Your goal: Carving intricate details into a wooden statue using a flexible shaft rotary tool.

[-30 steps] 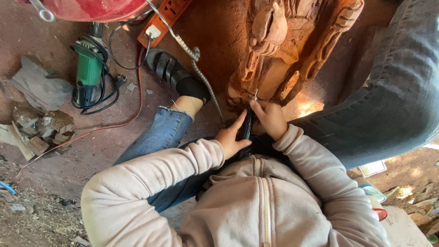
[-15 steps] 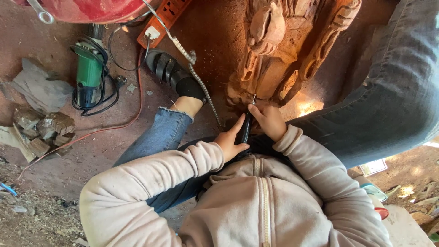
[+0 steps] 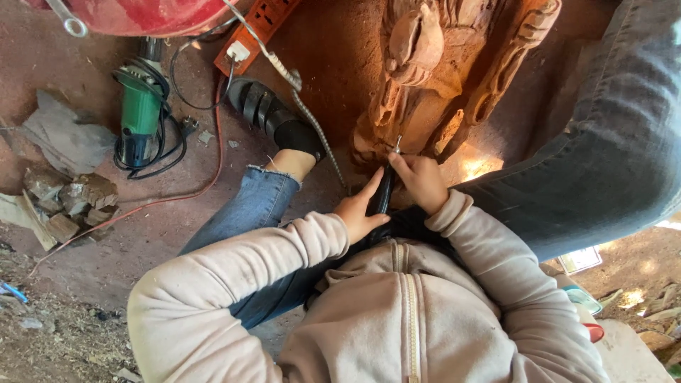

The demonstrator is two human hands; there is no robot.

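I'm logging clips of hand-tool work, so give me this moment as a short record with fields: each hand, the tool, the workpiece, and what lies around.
left hand: steadies the dark handle of the rotary tool
right hand: grips the tool near its tip
tool tip: against the lower part of the wood carving
posture: seated on the dirt floor, legs in jeans either side of the carving
foot: black sandal
nearby: green grinder with coiled cord, orange power strip, flexible metal shaft, stone pieces
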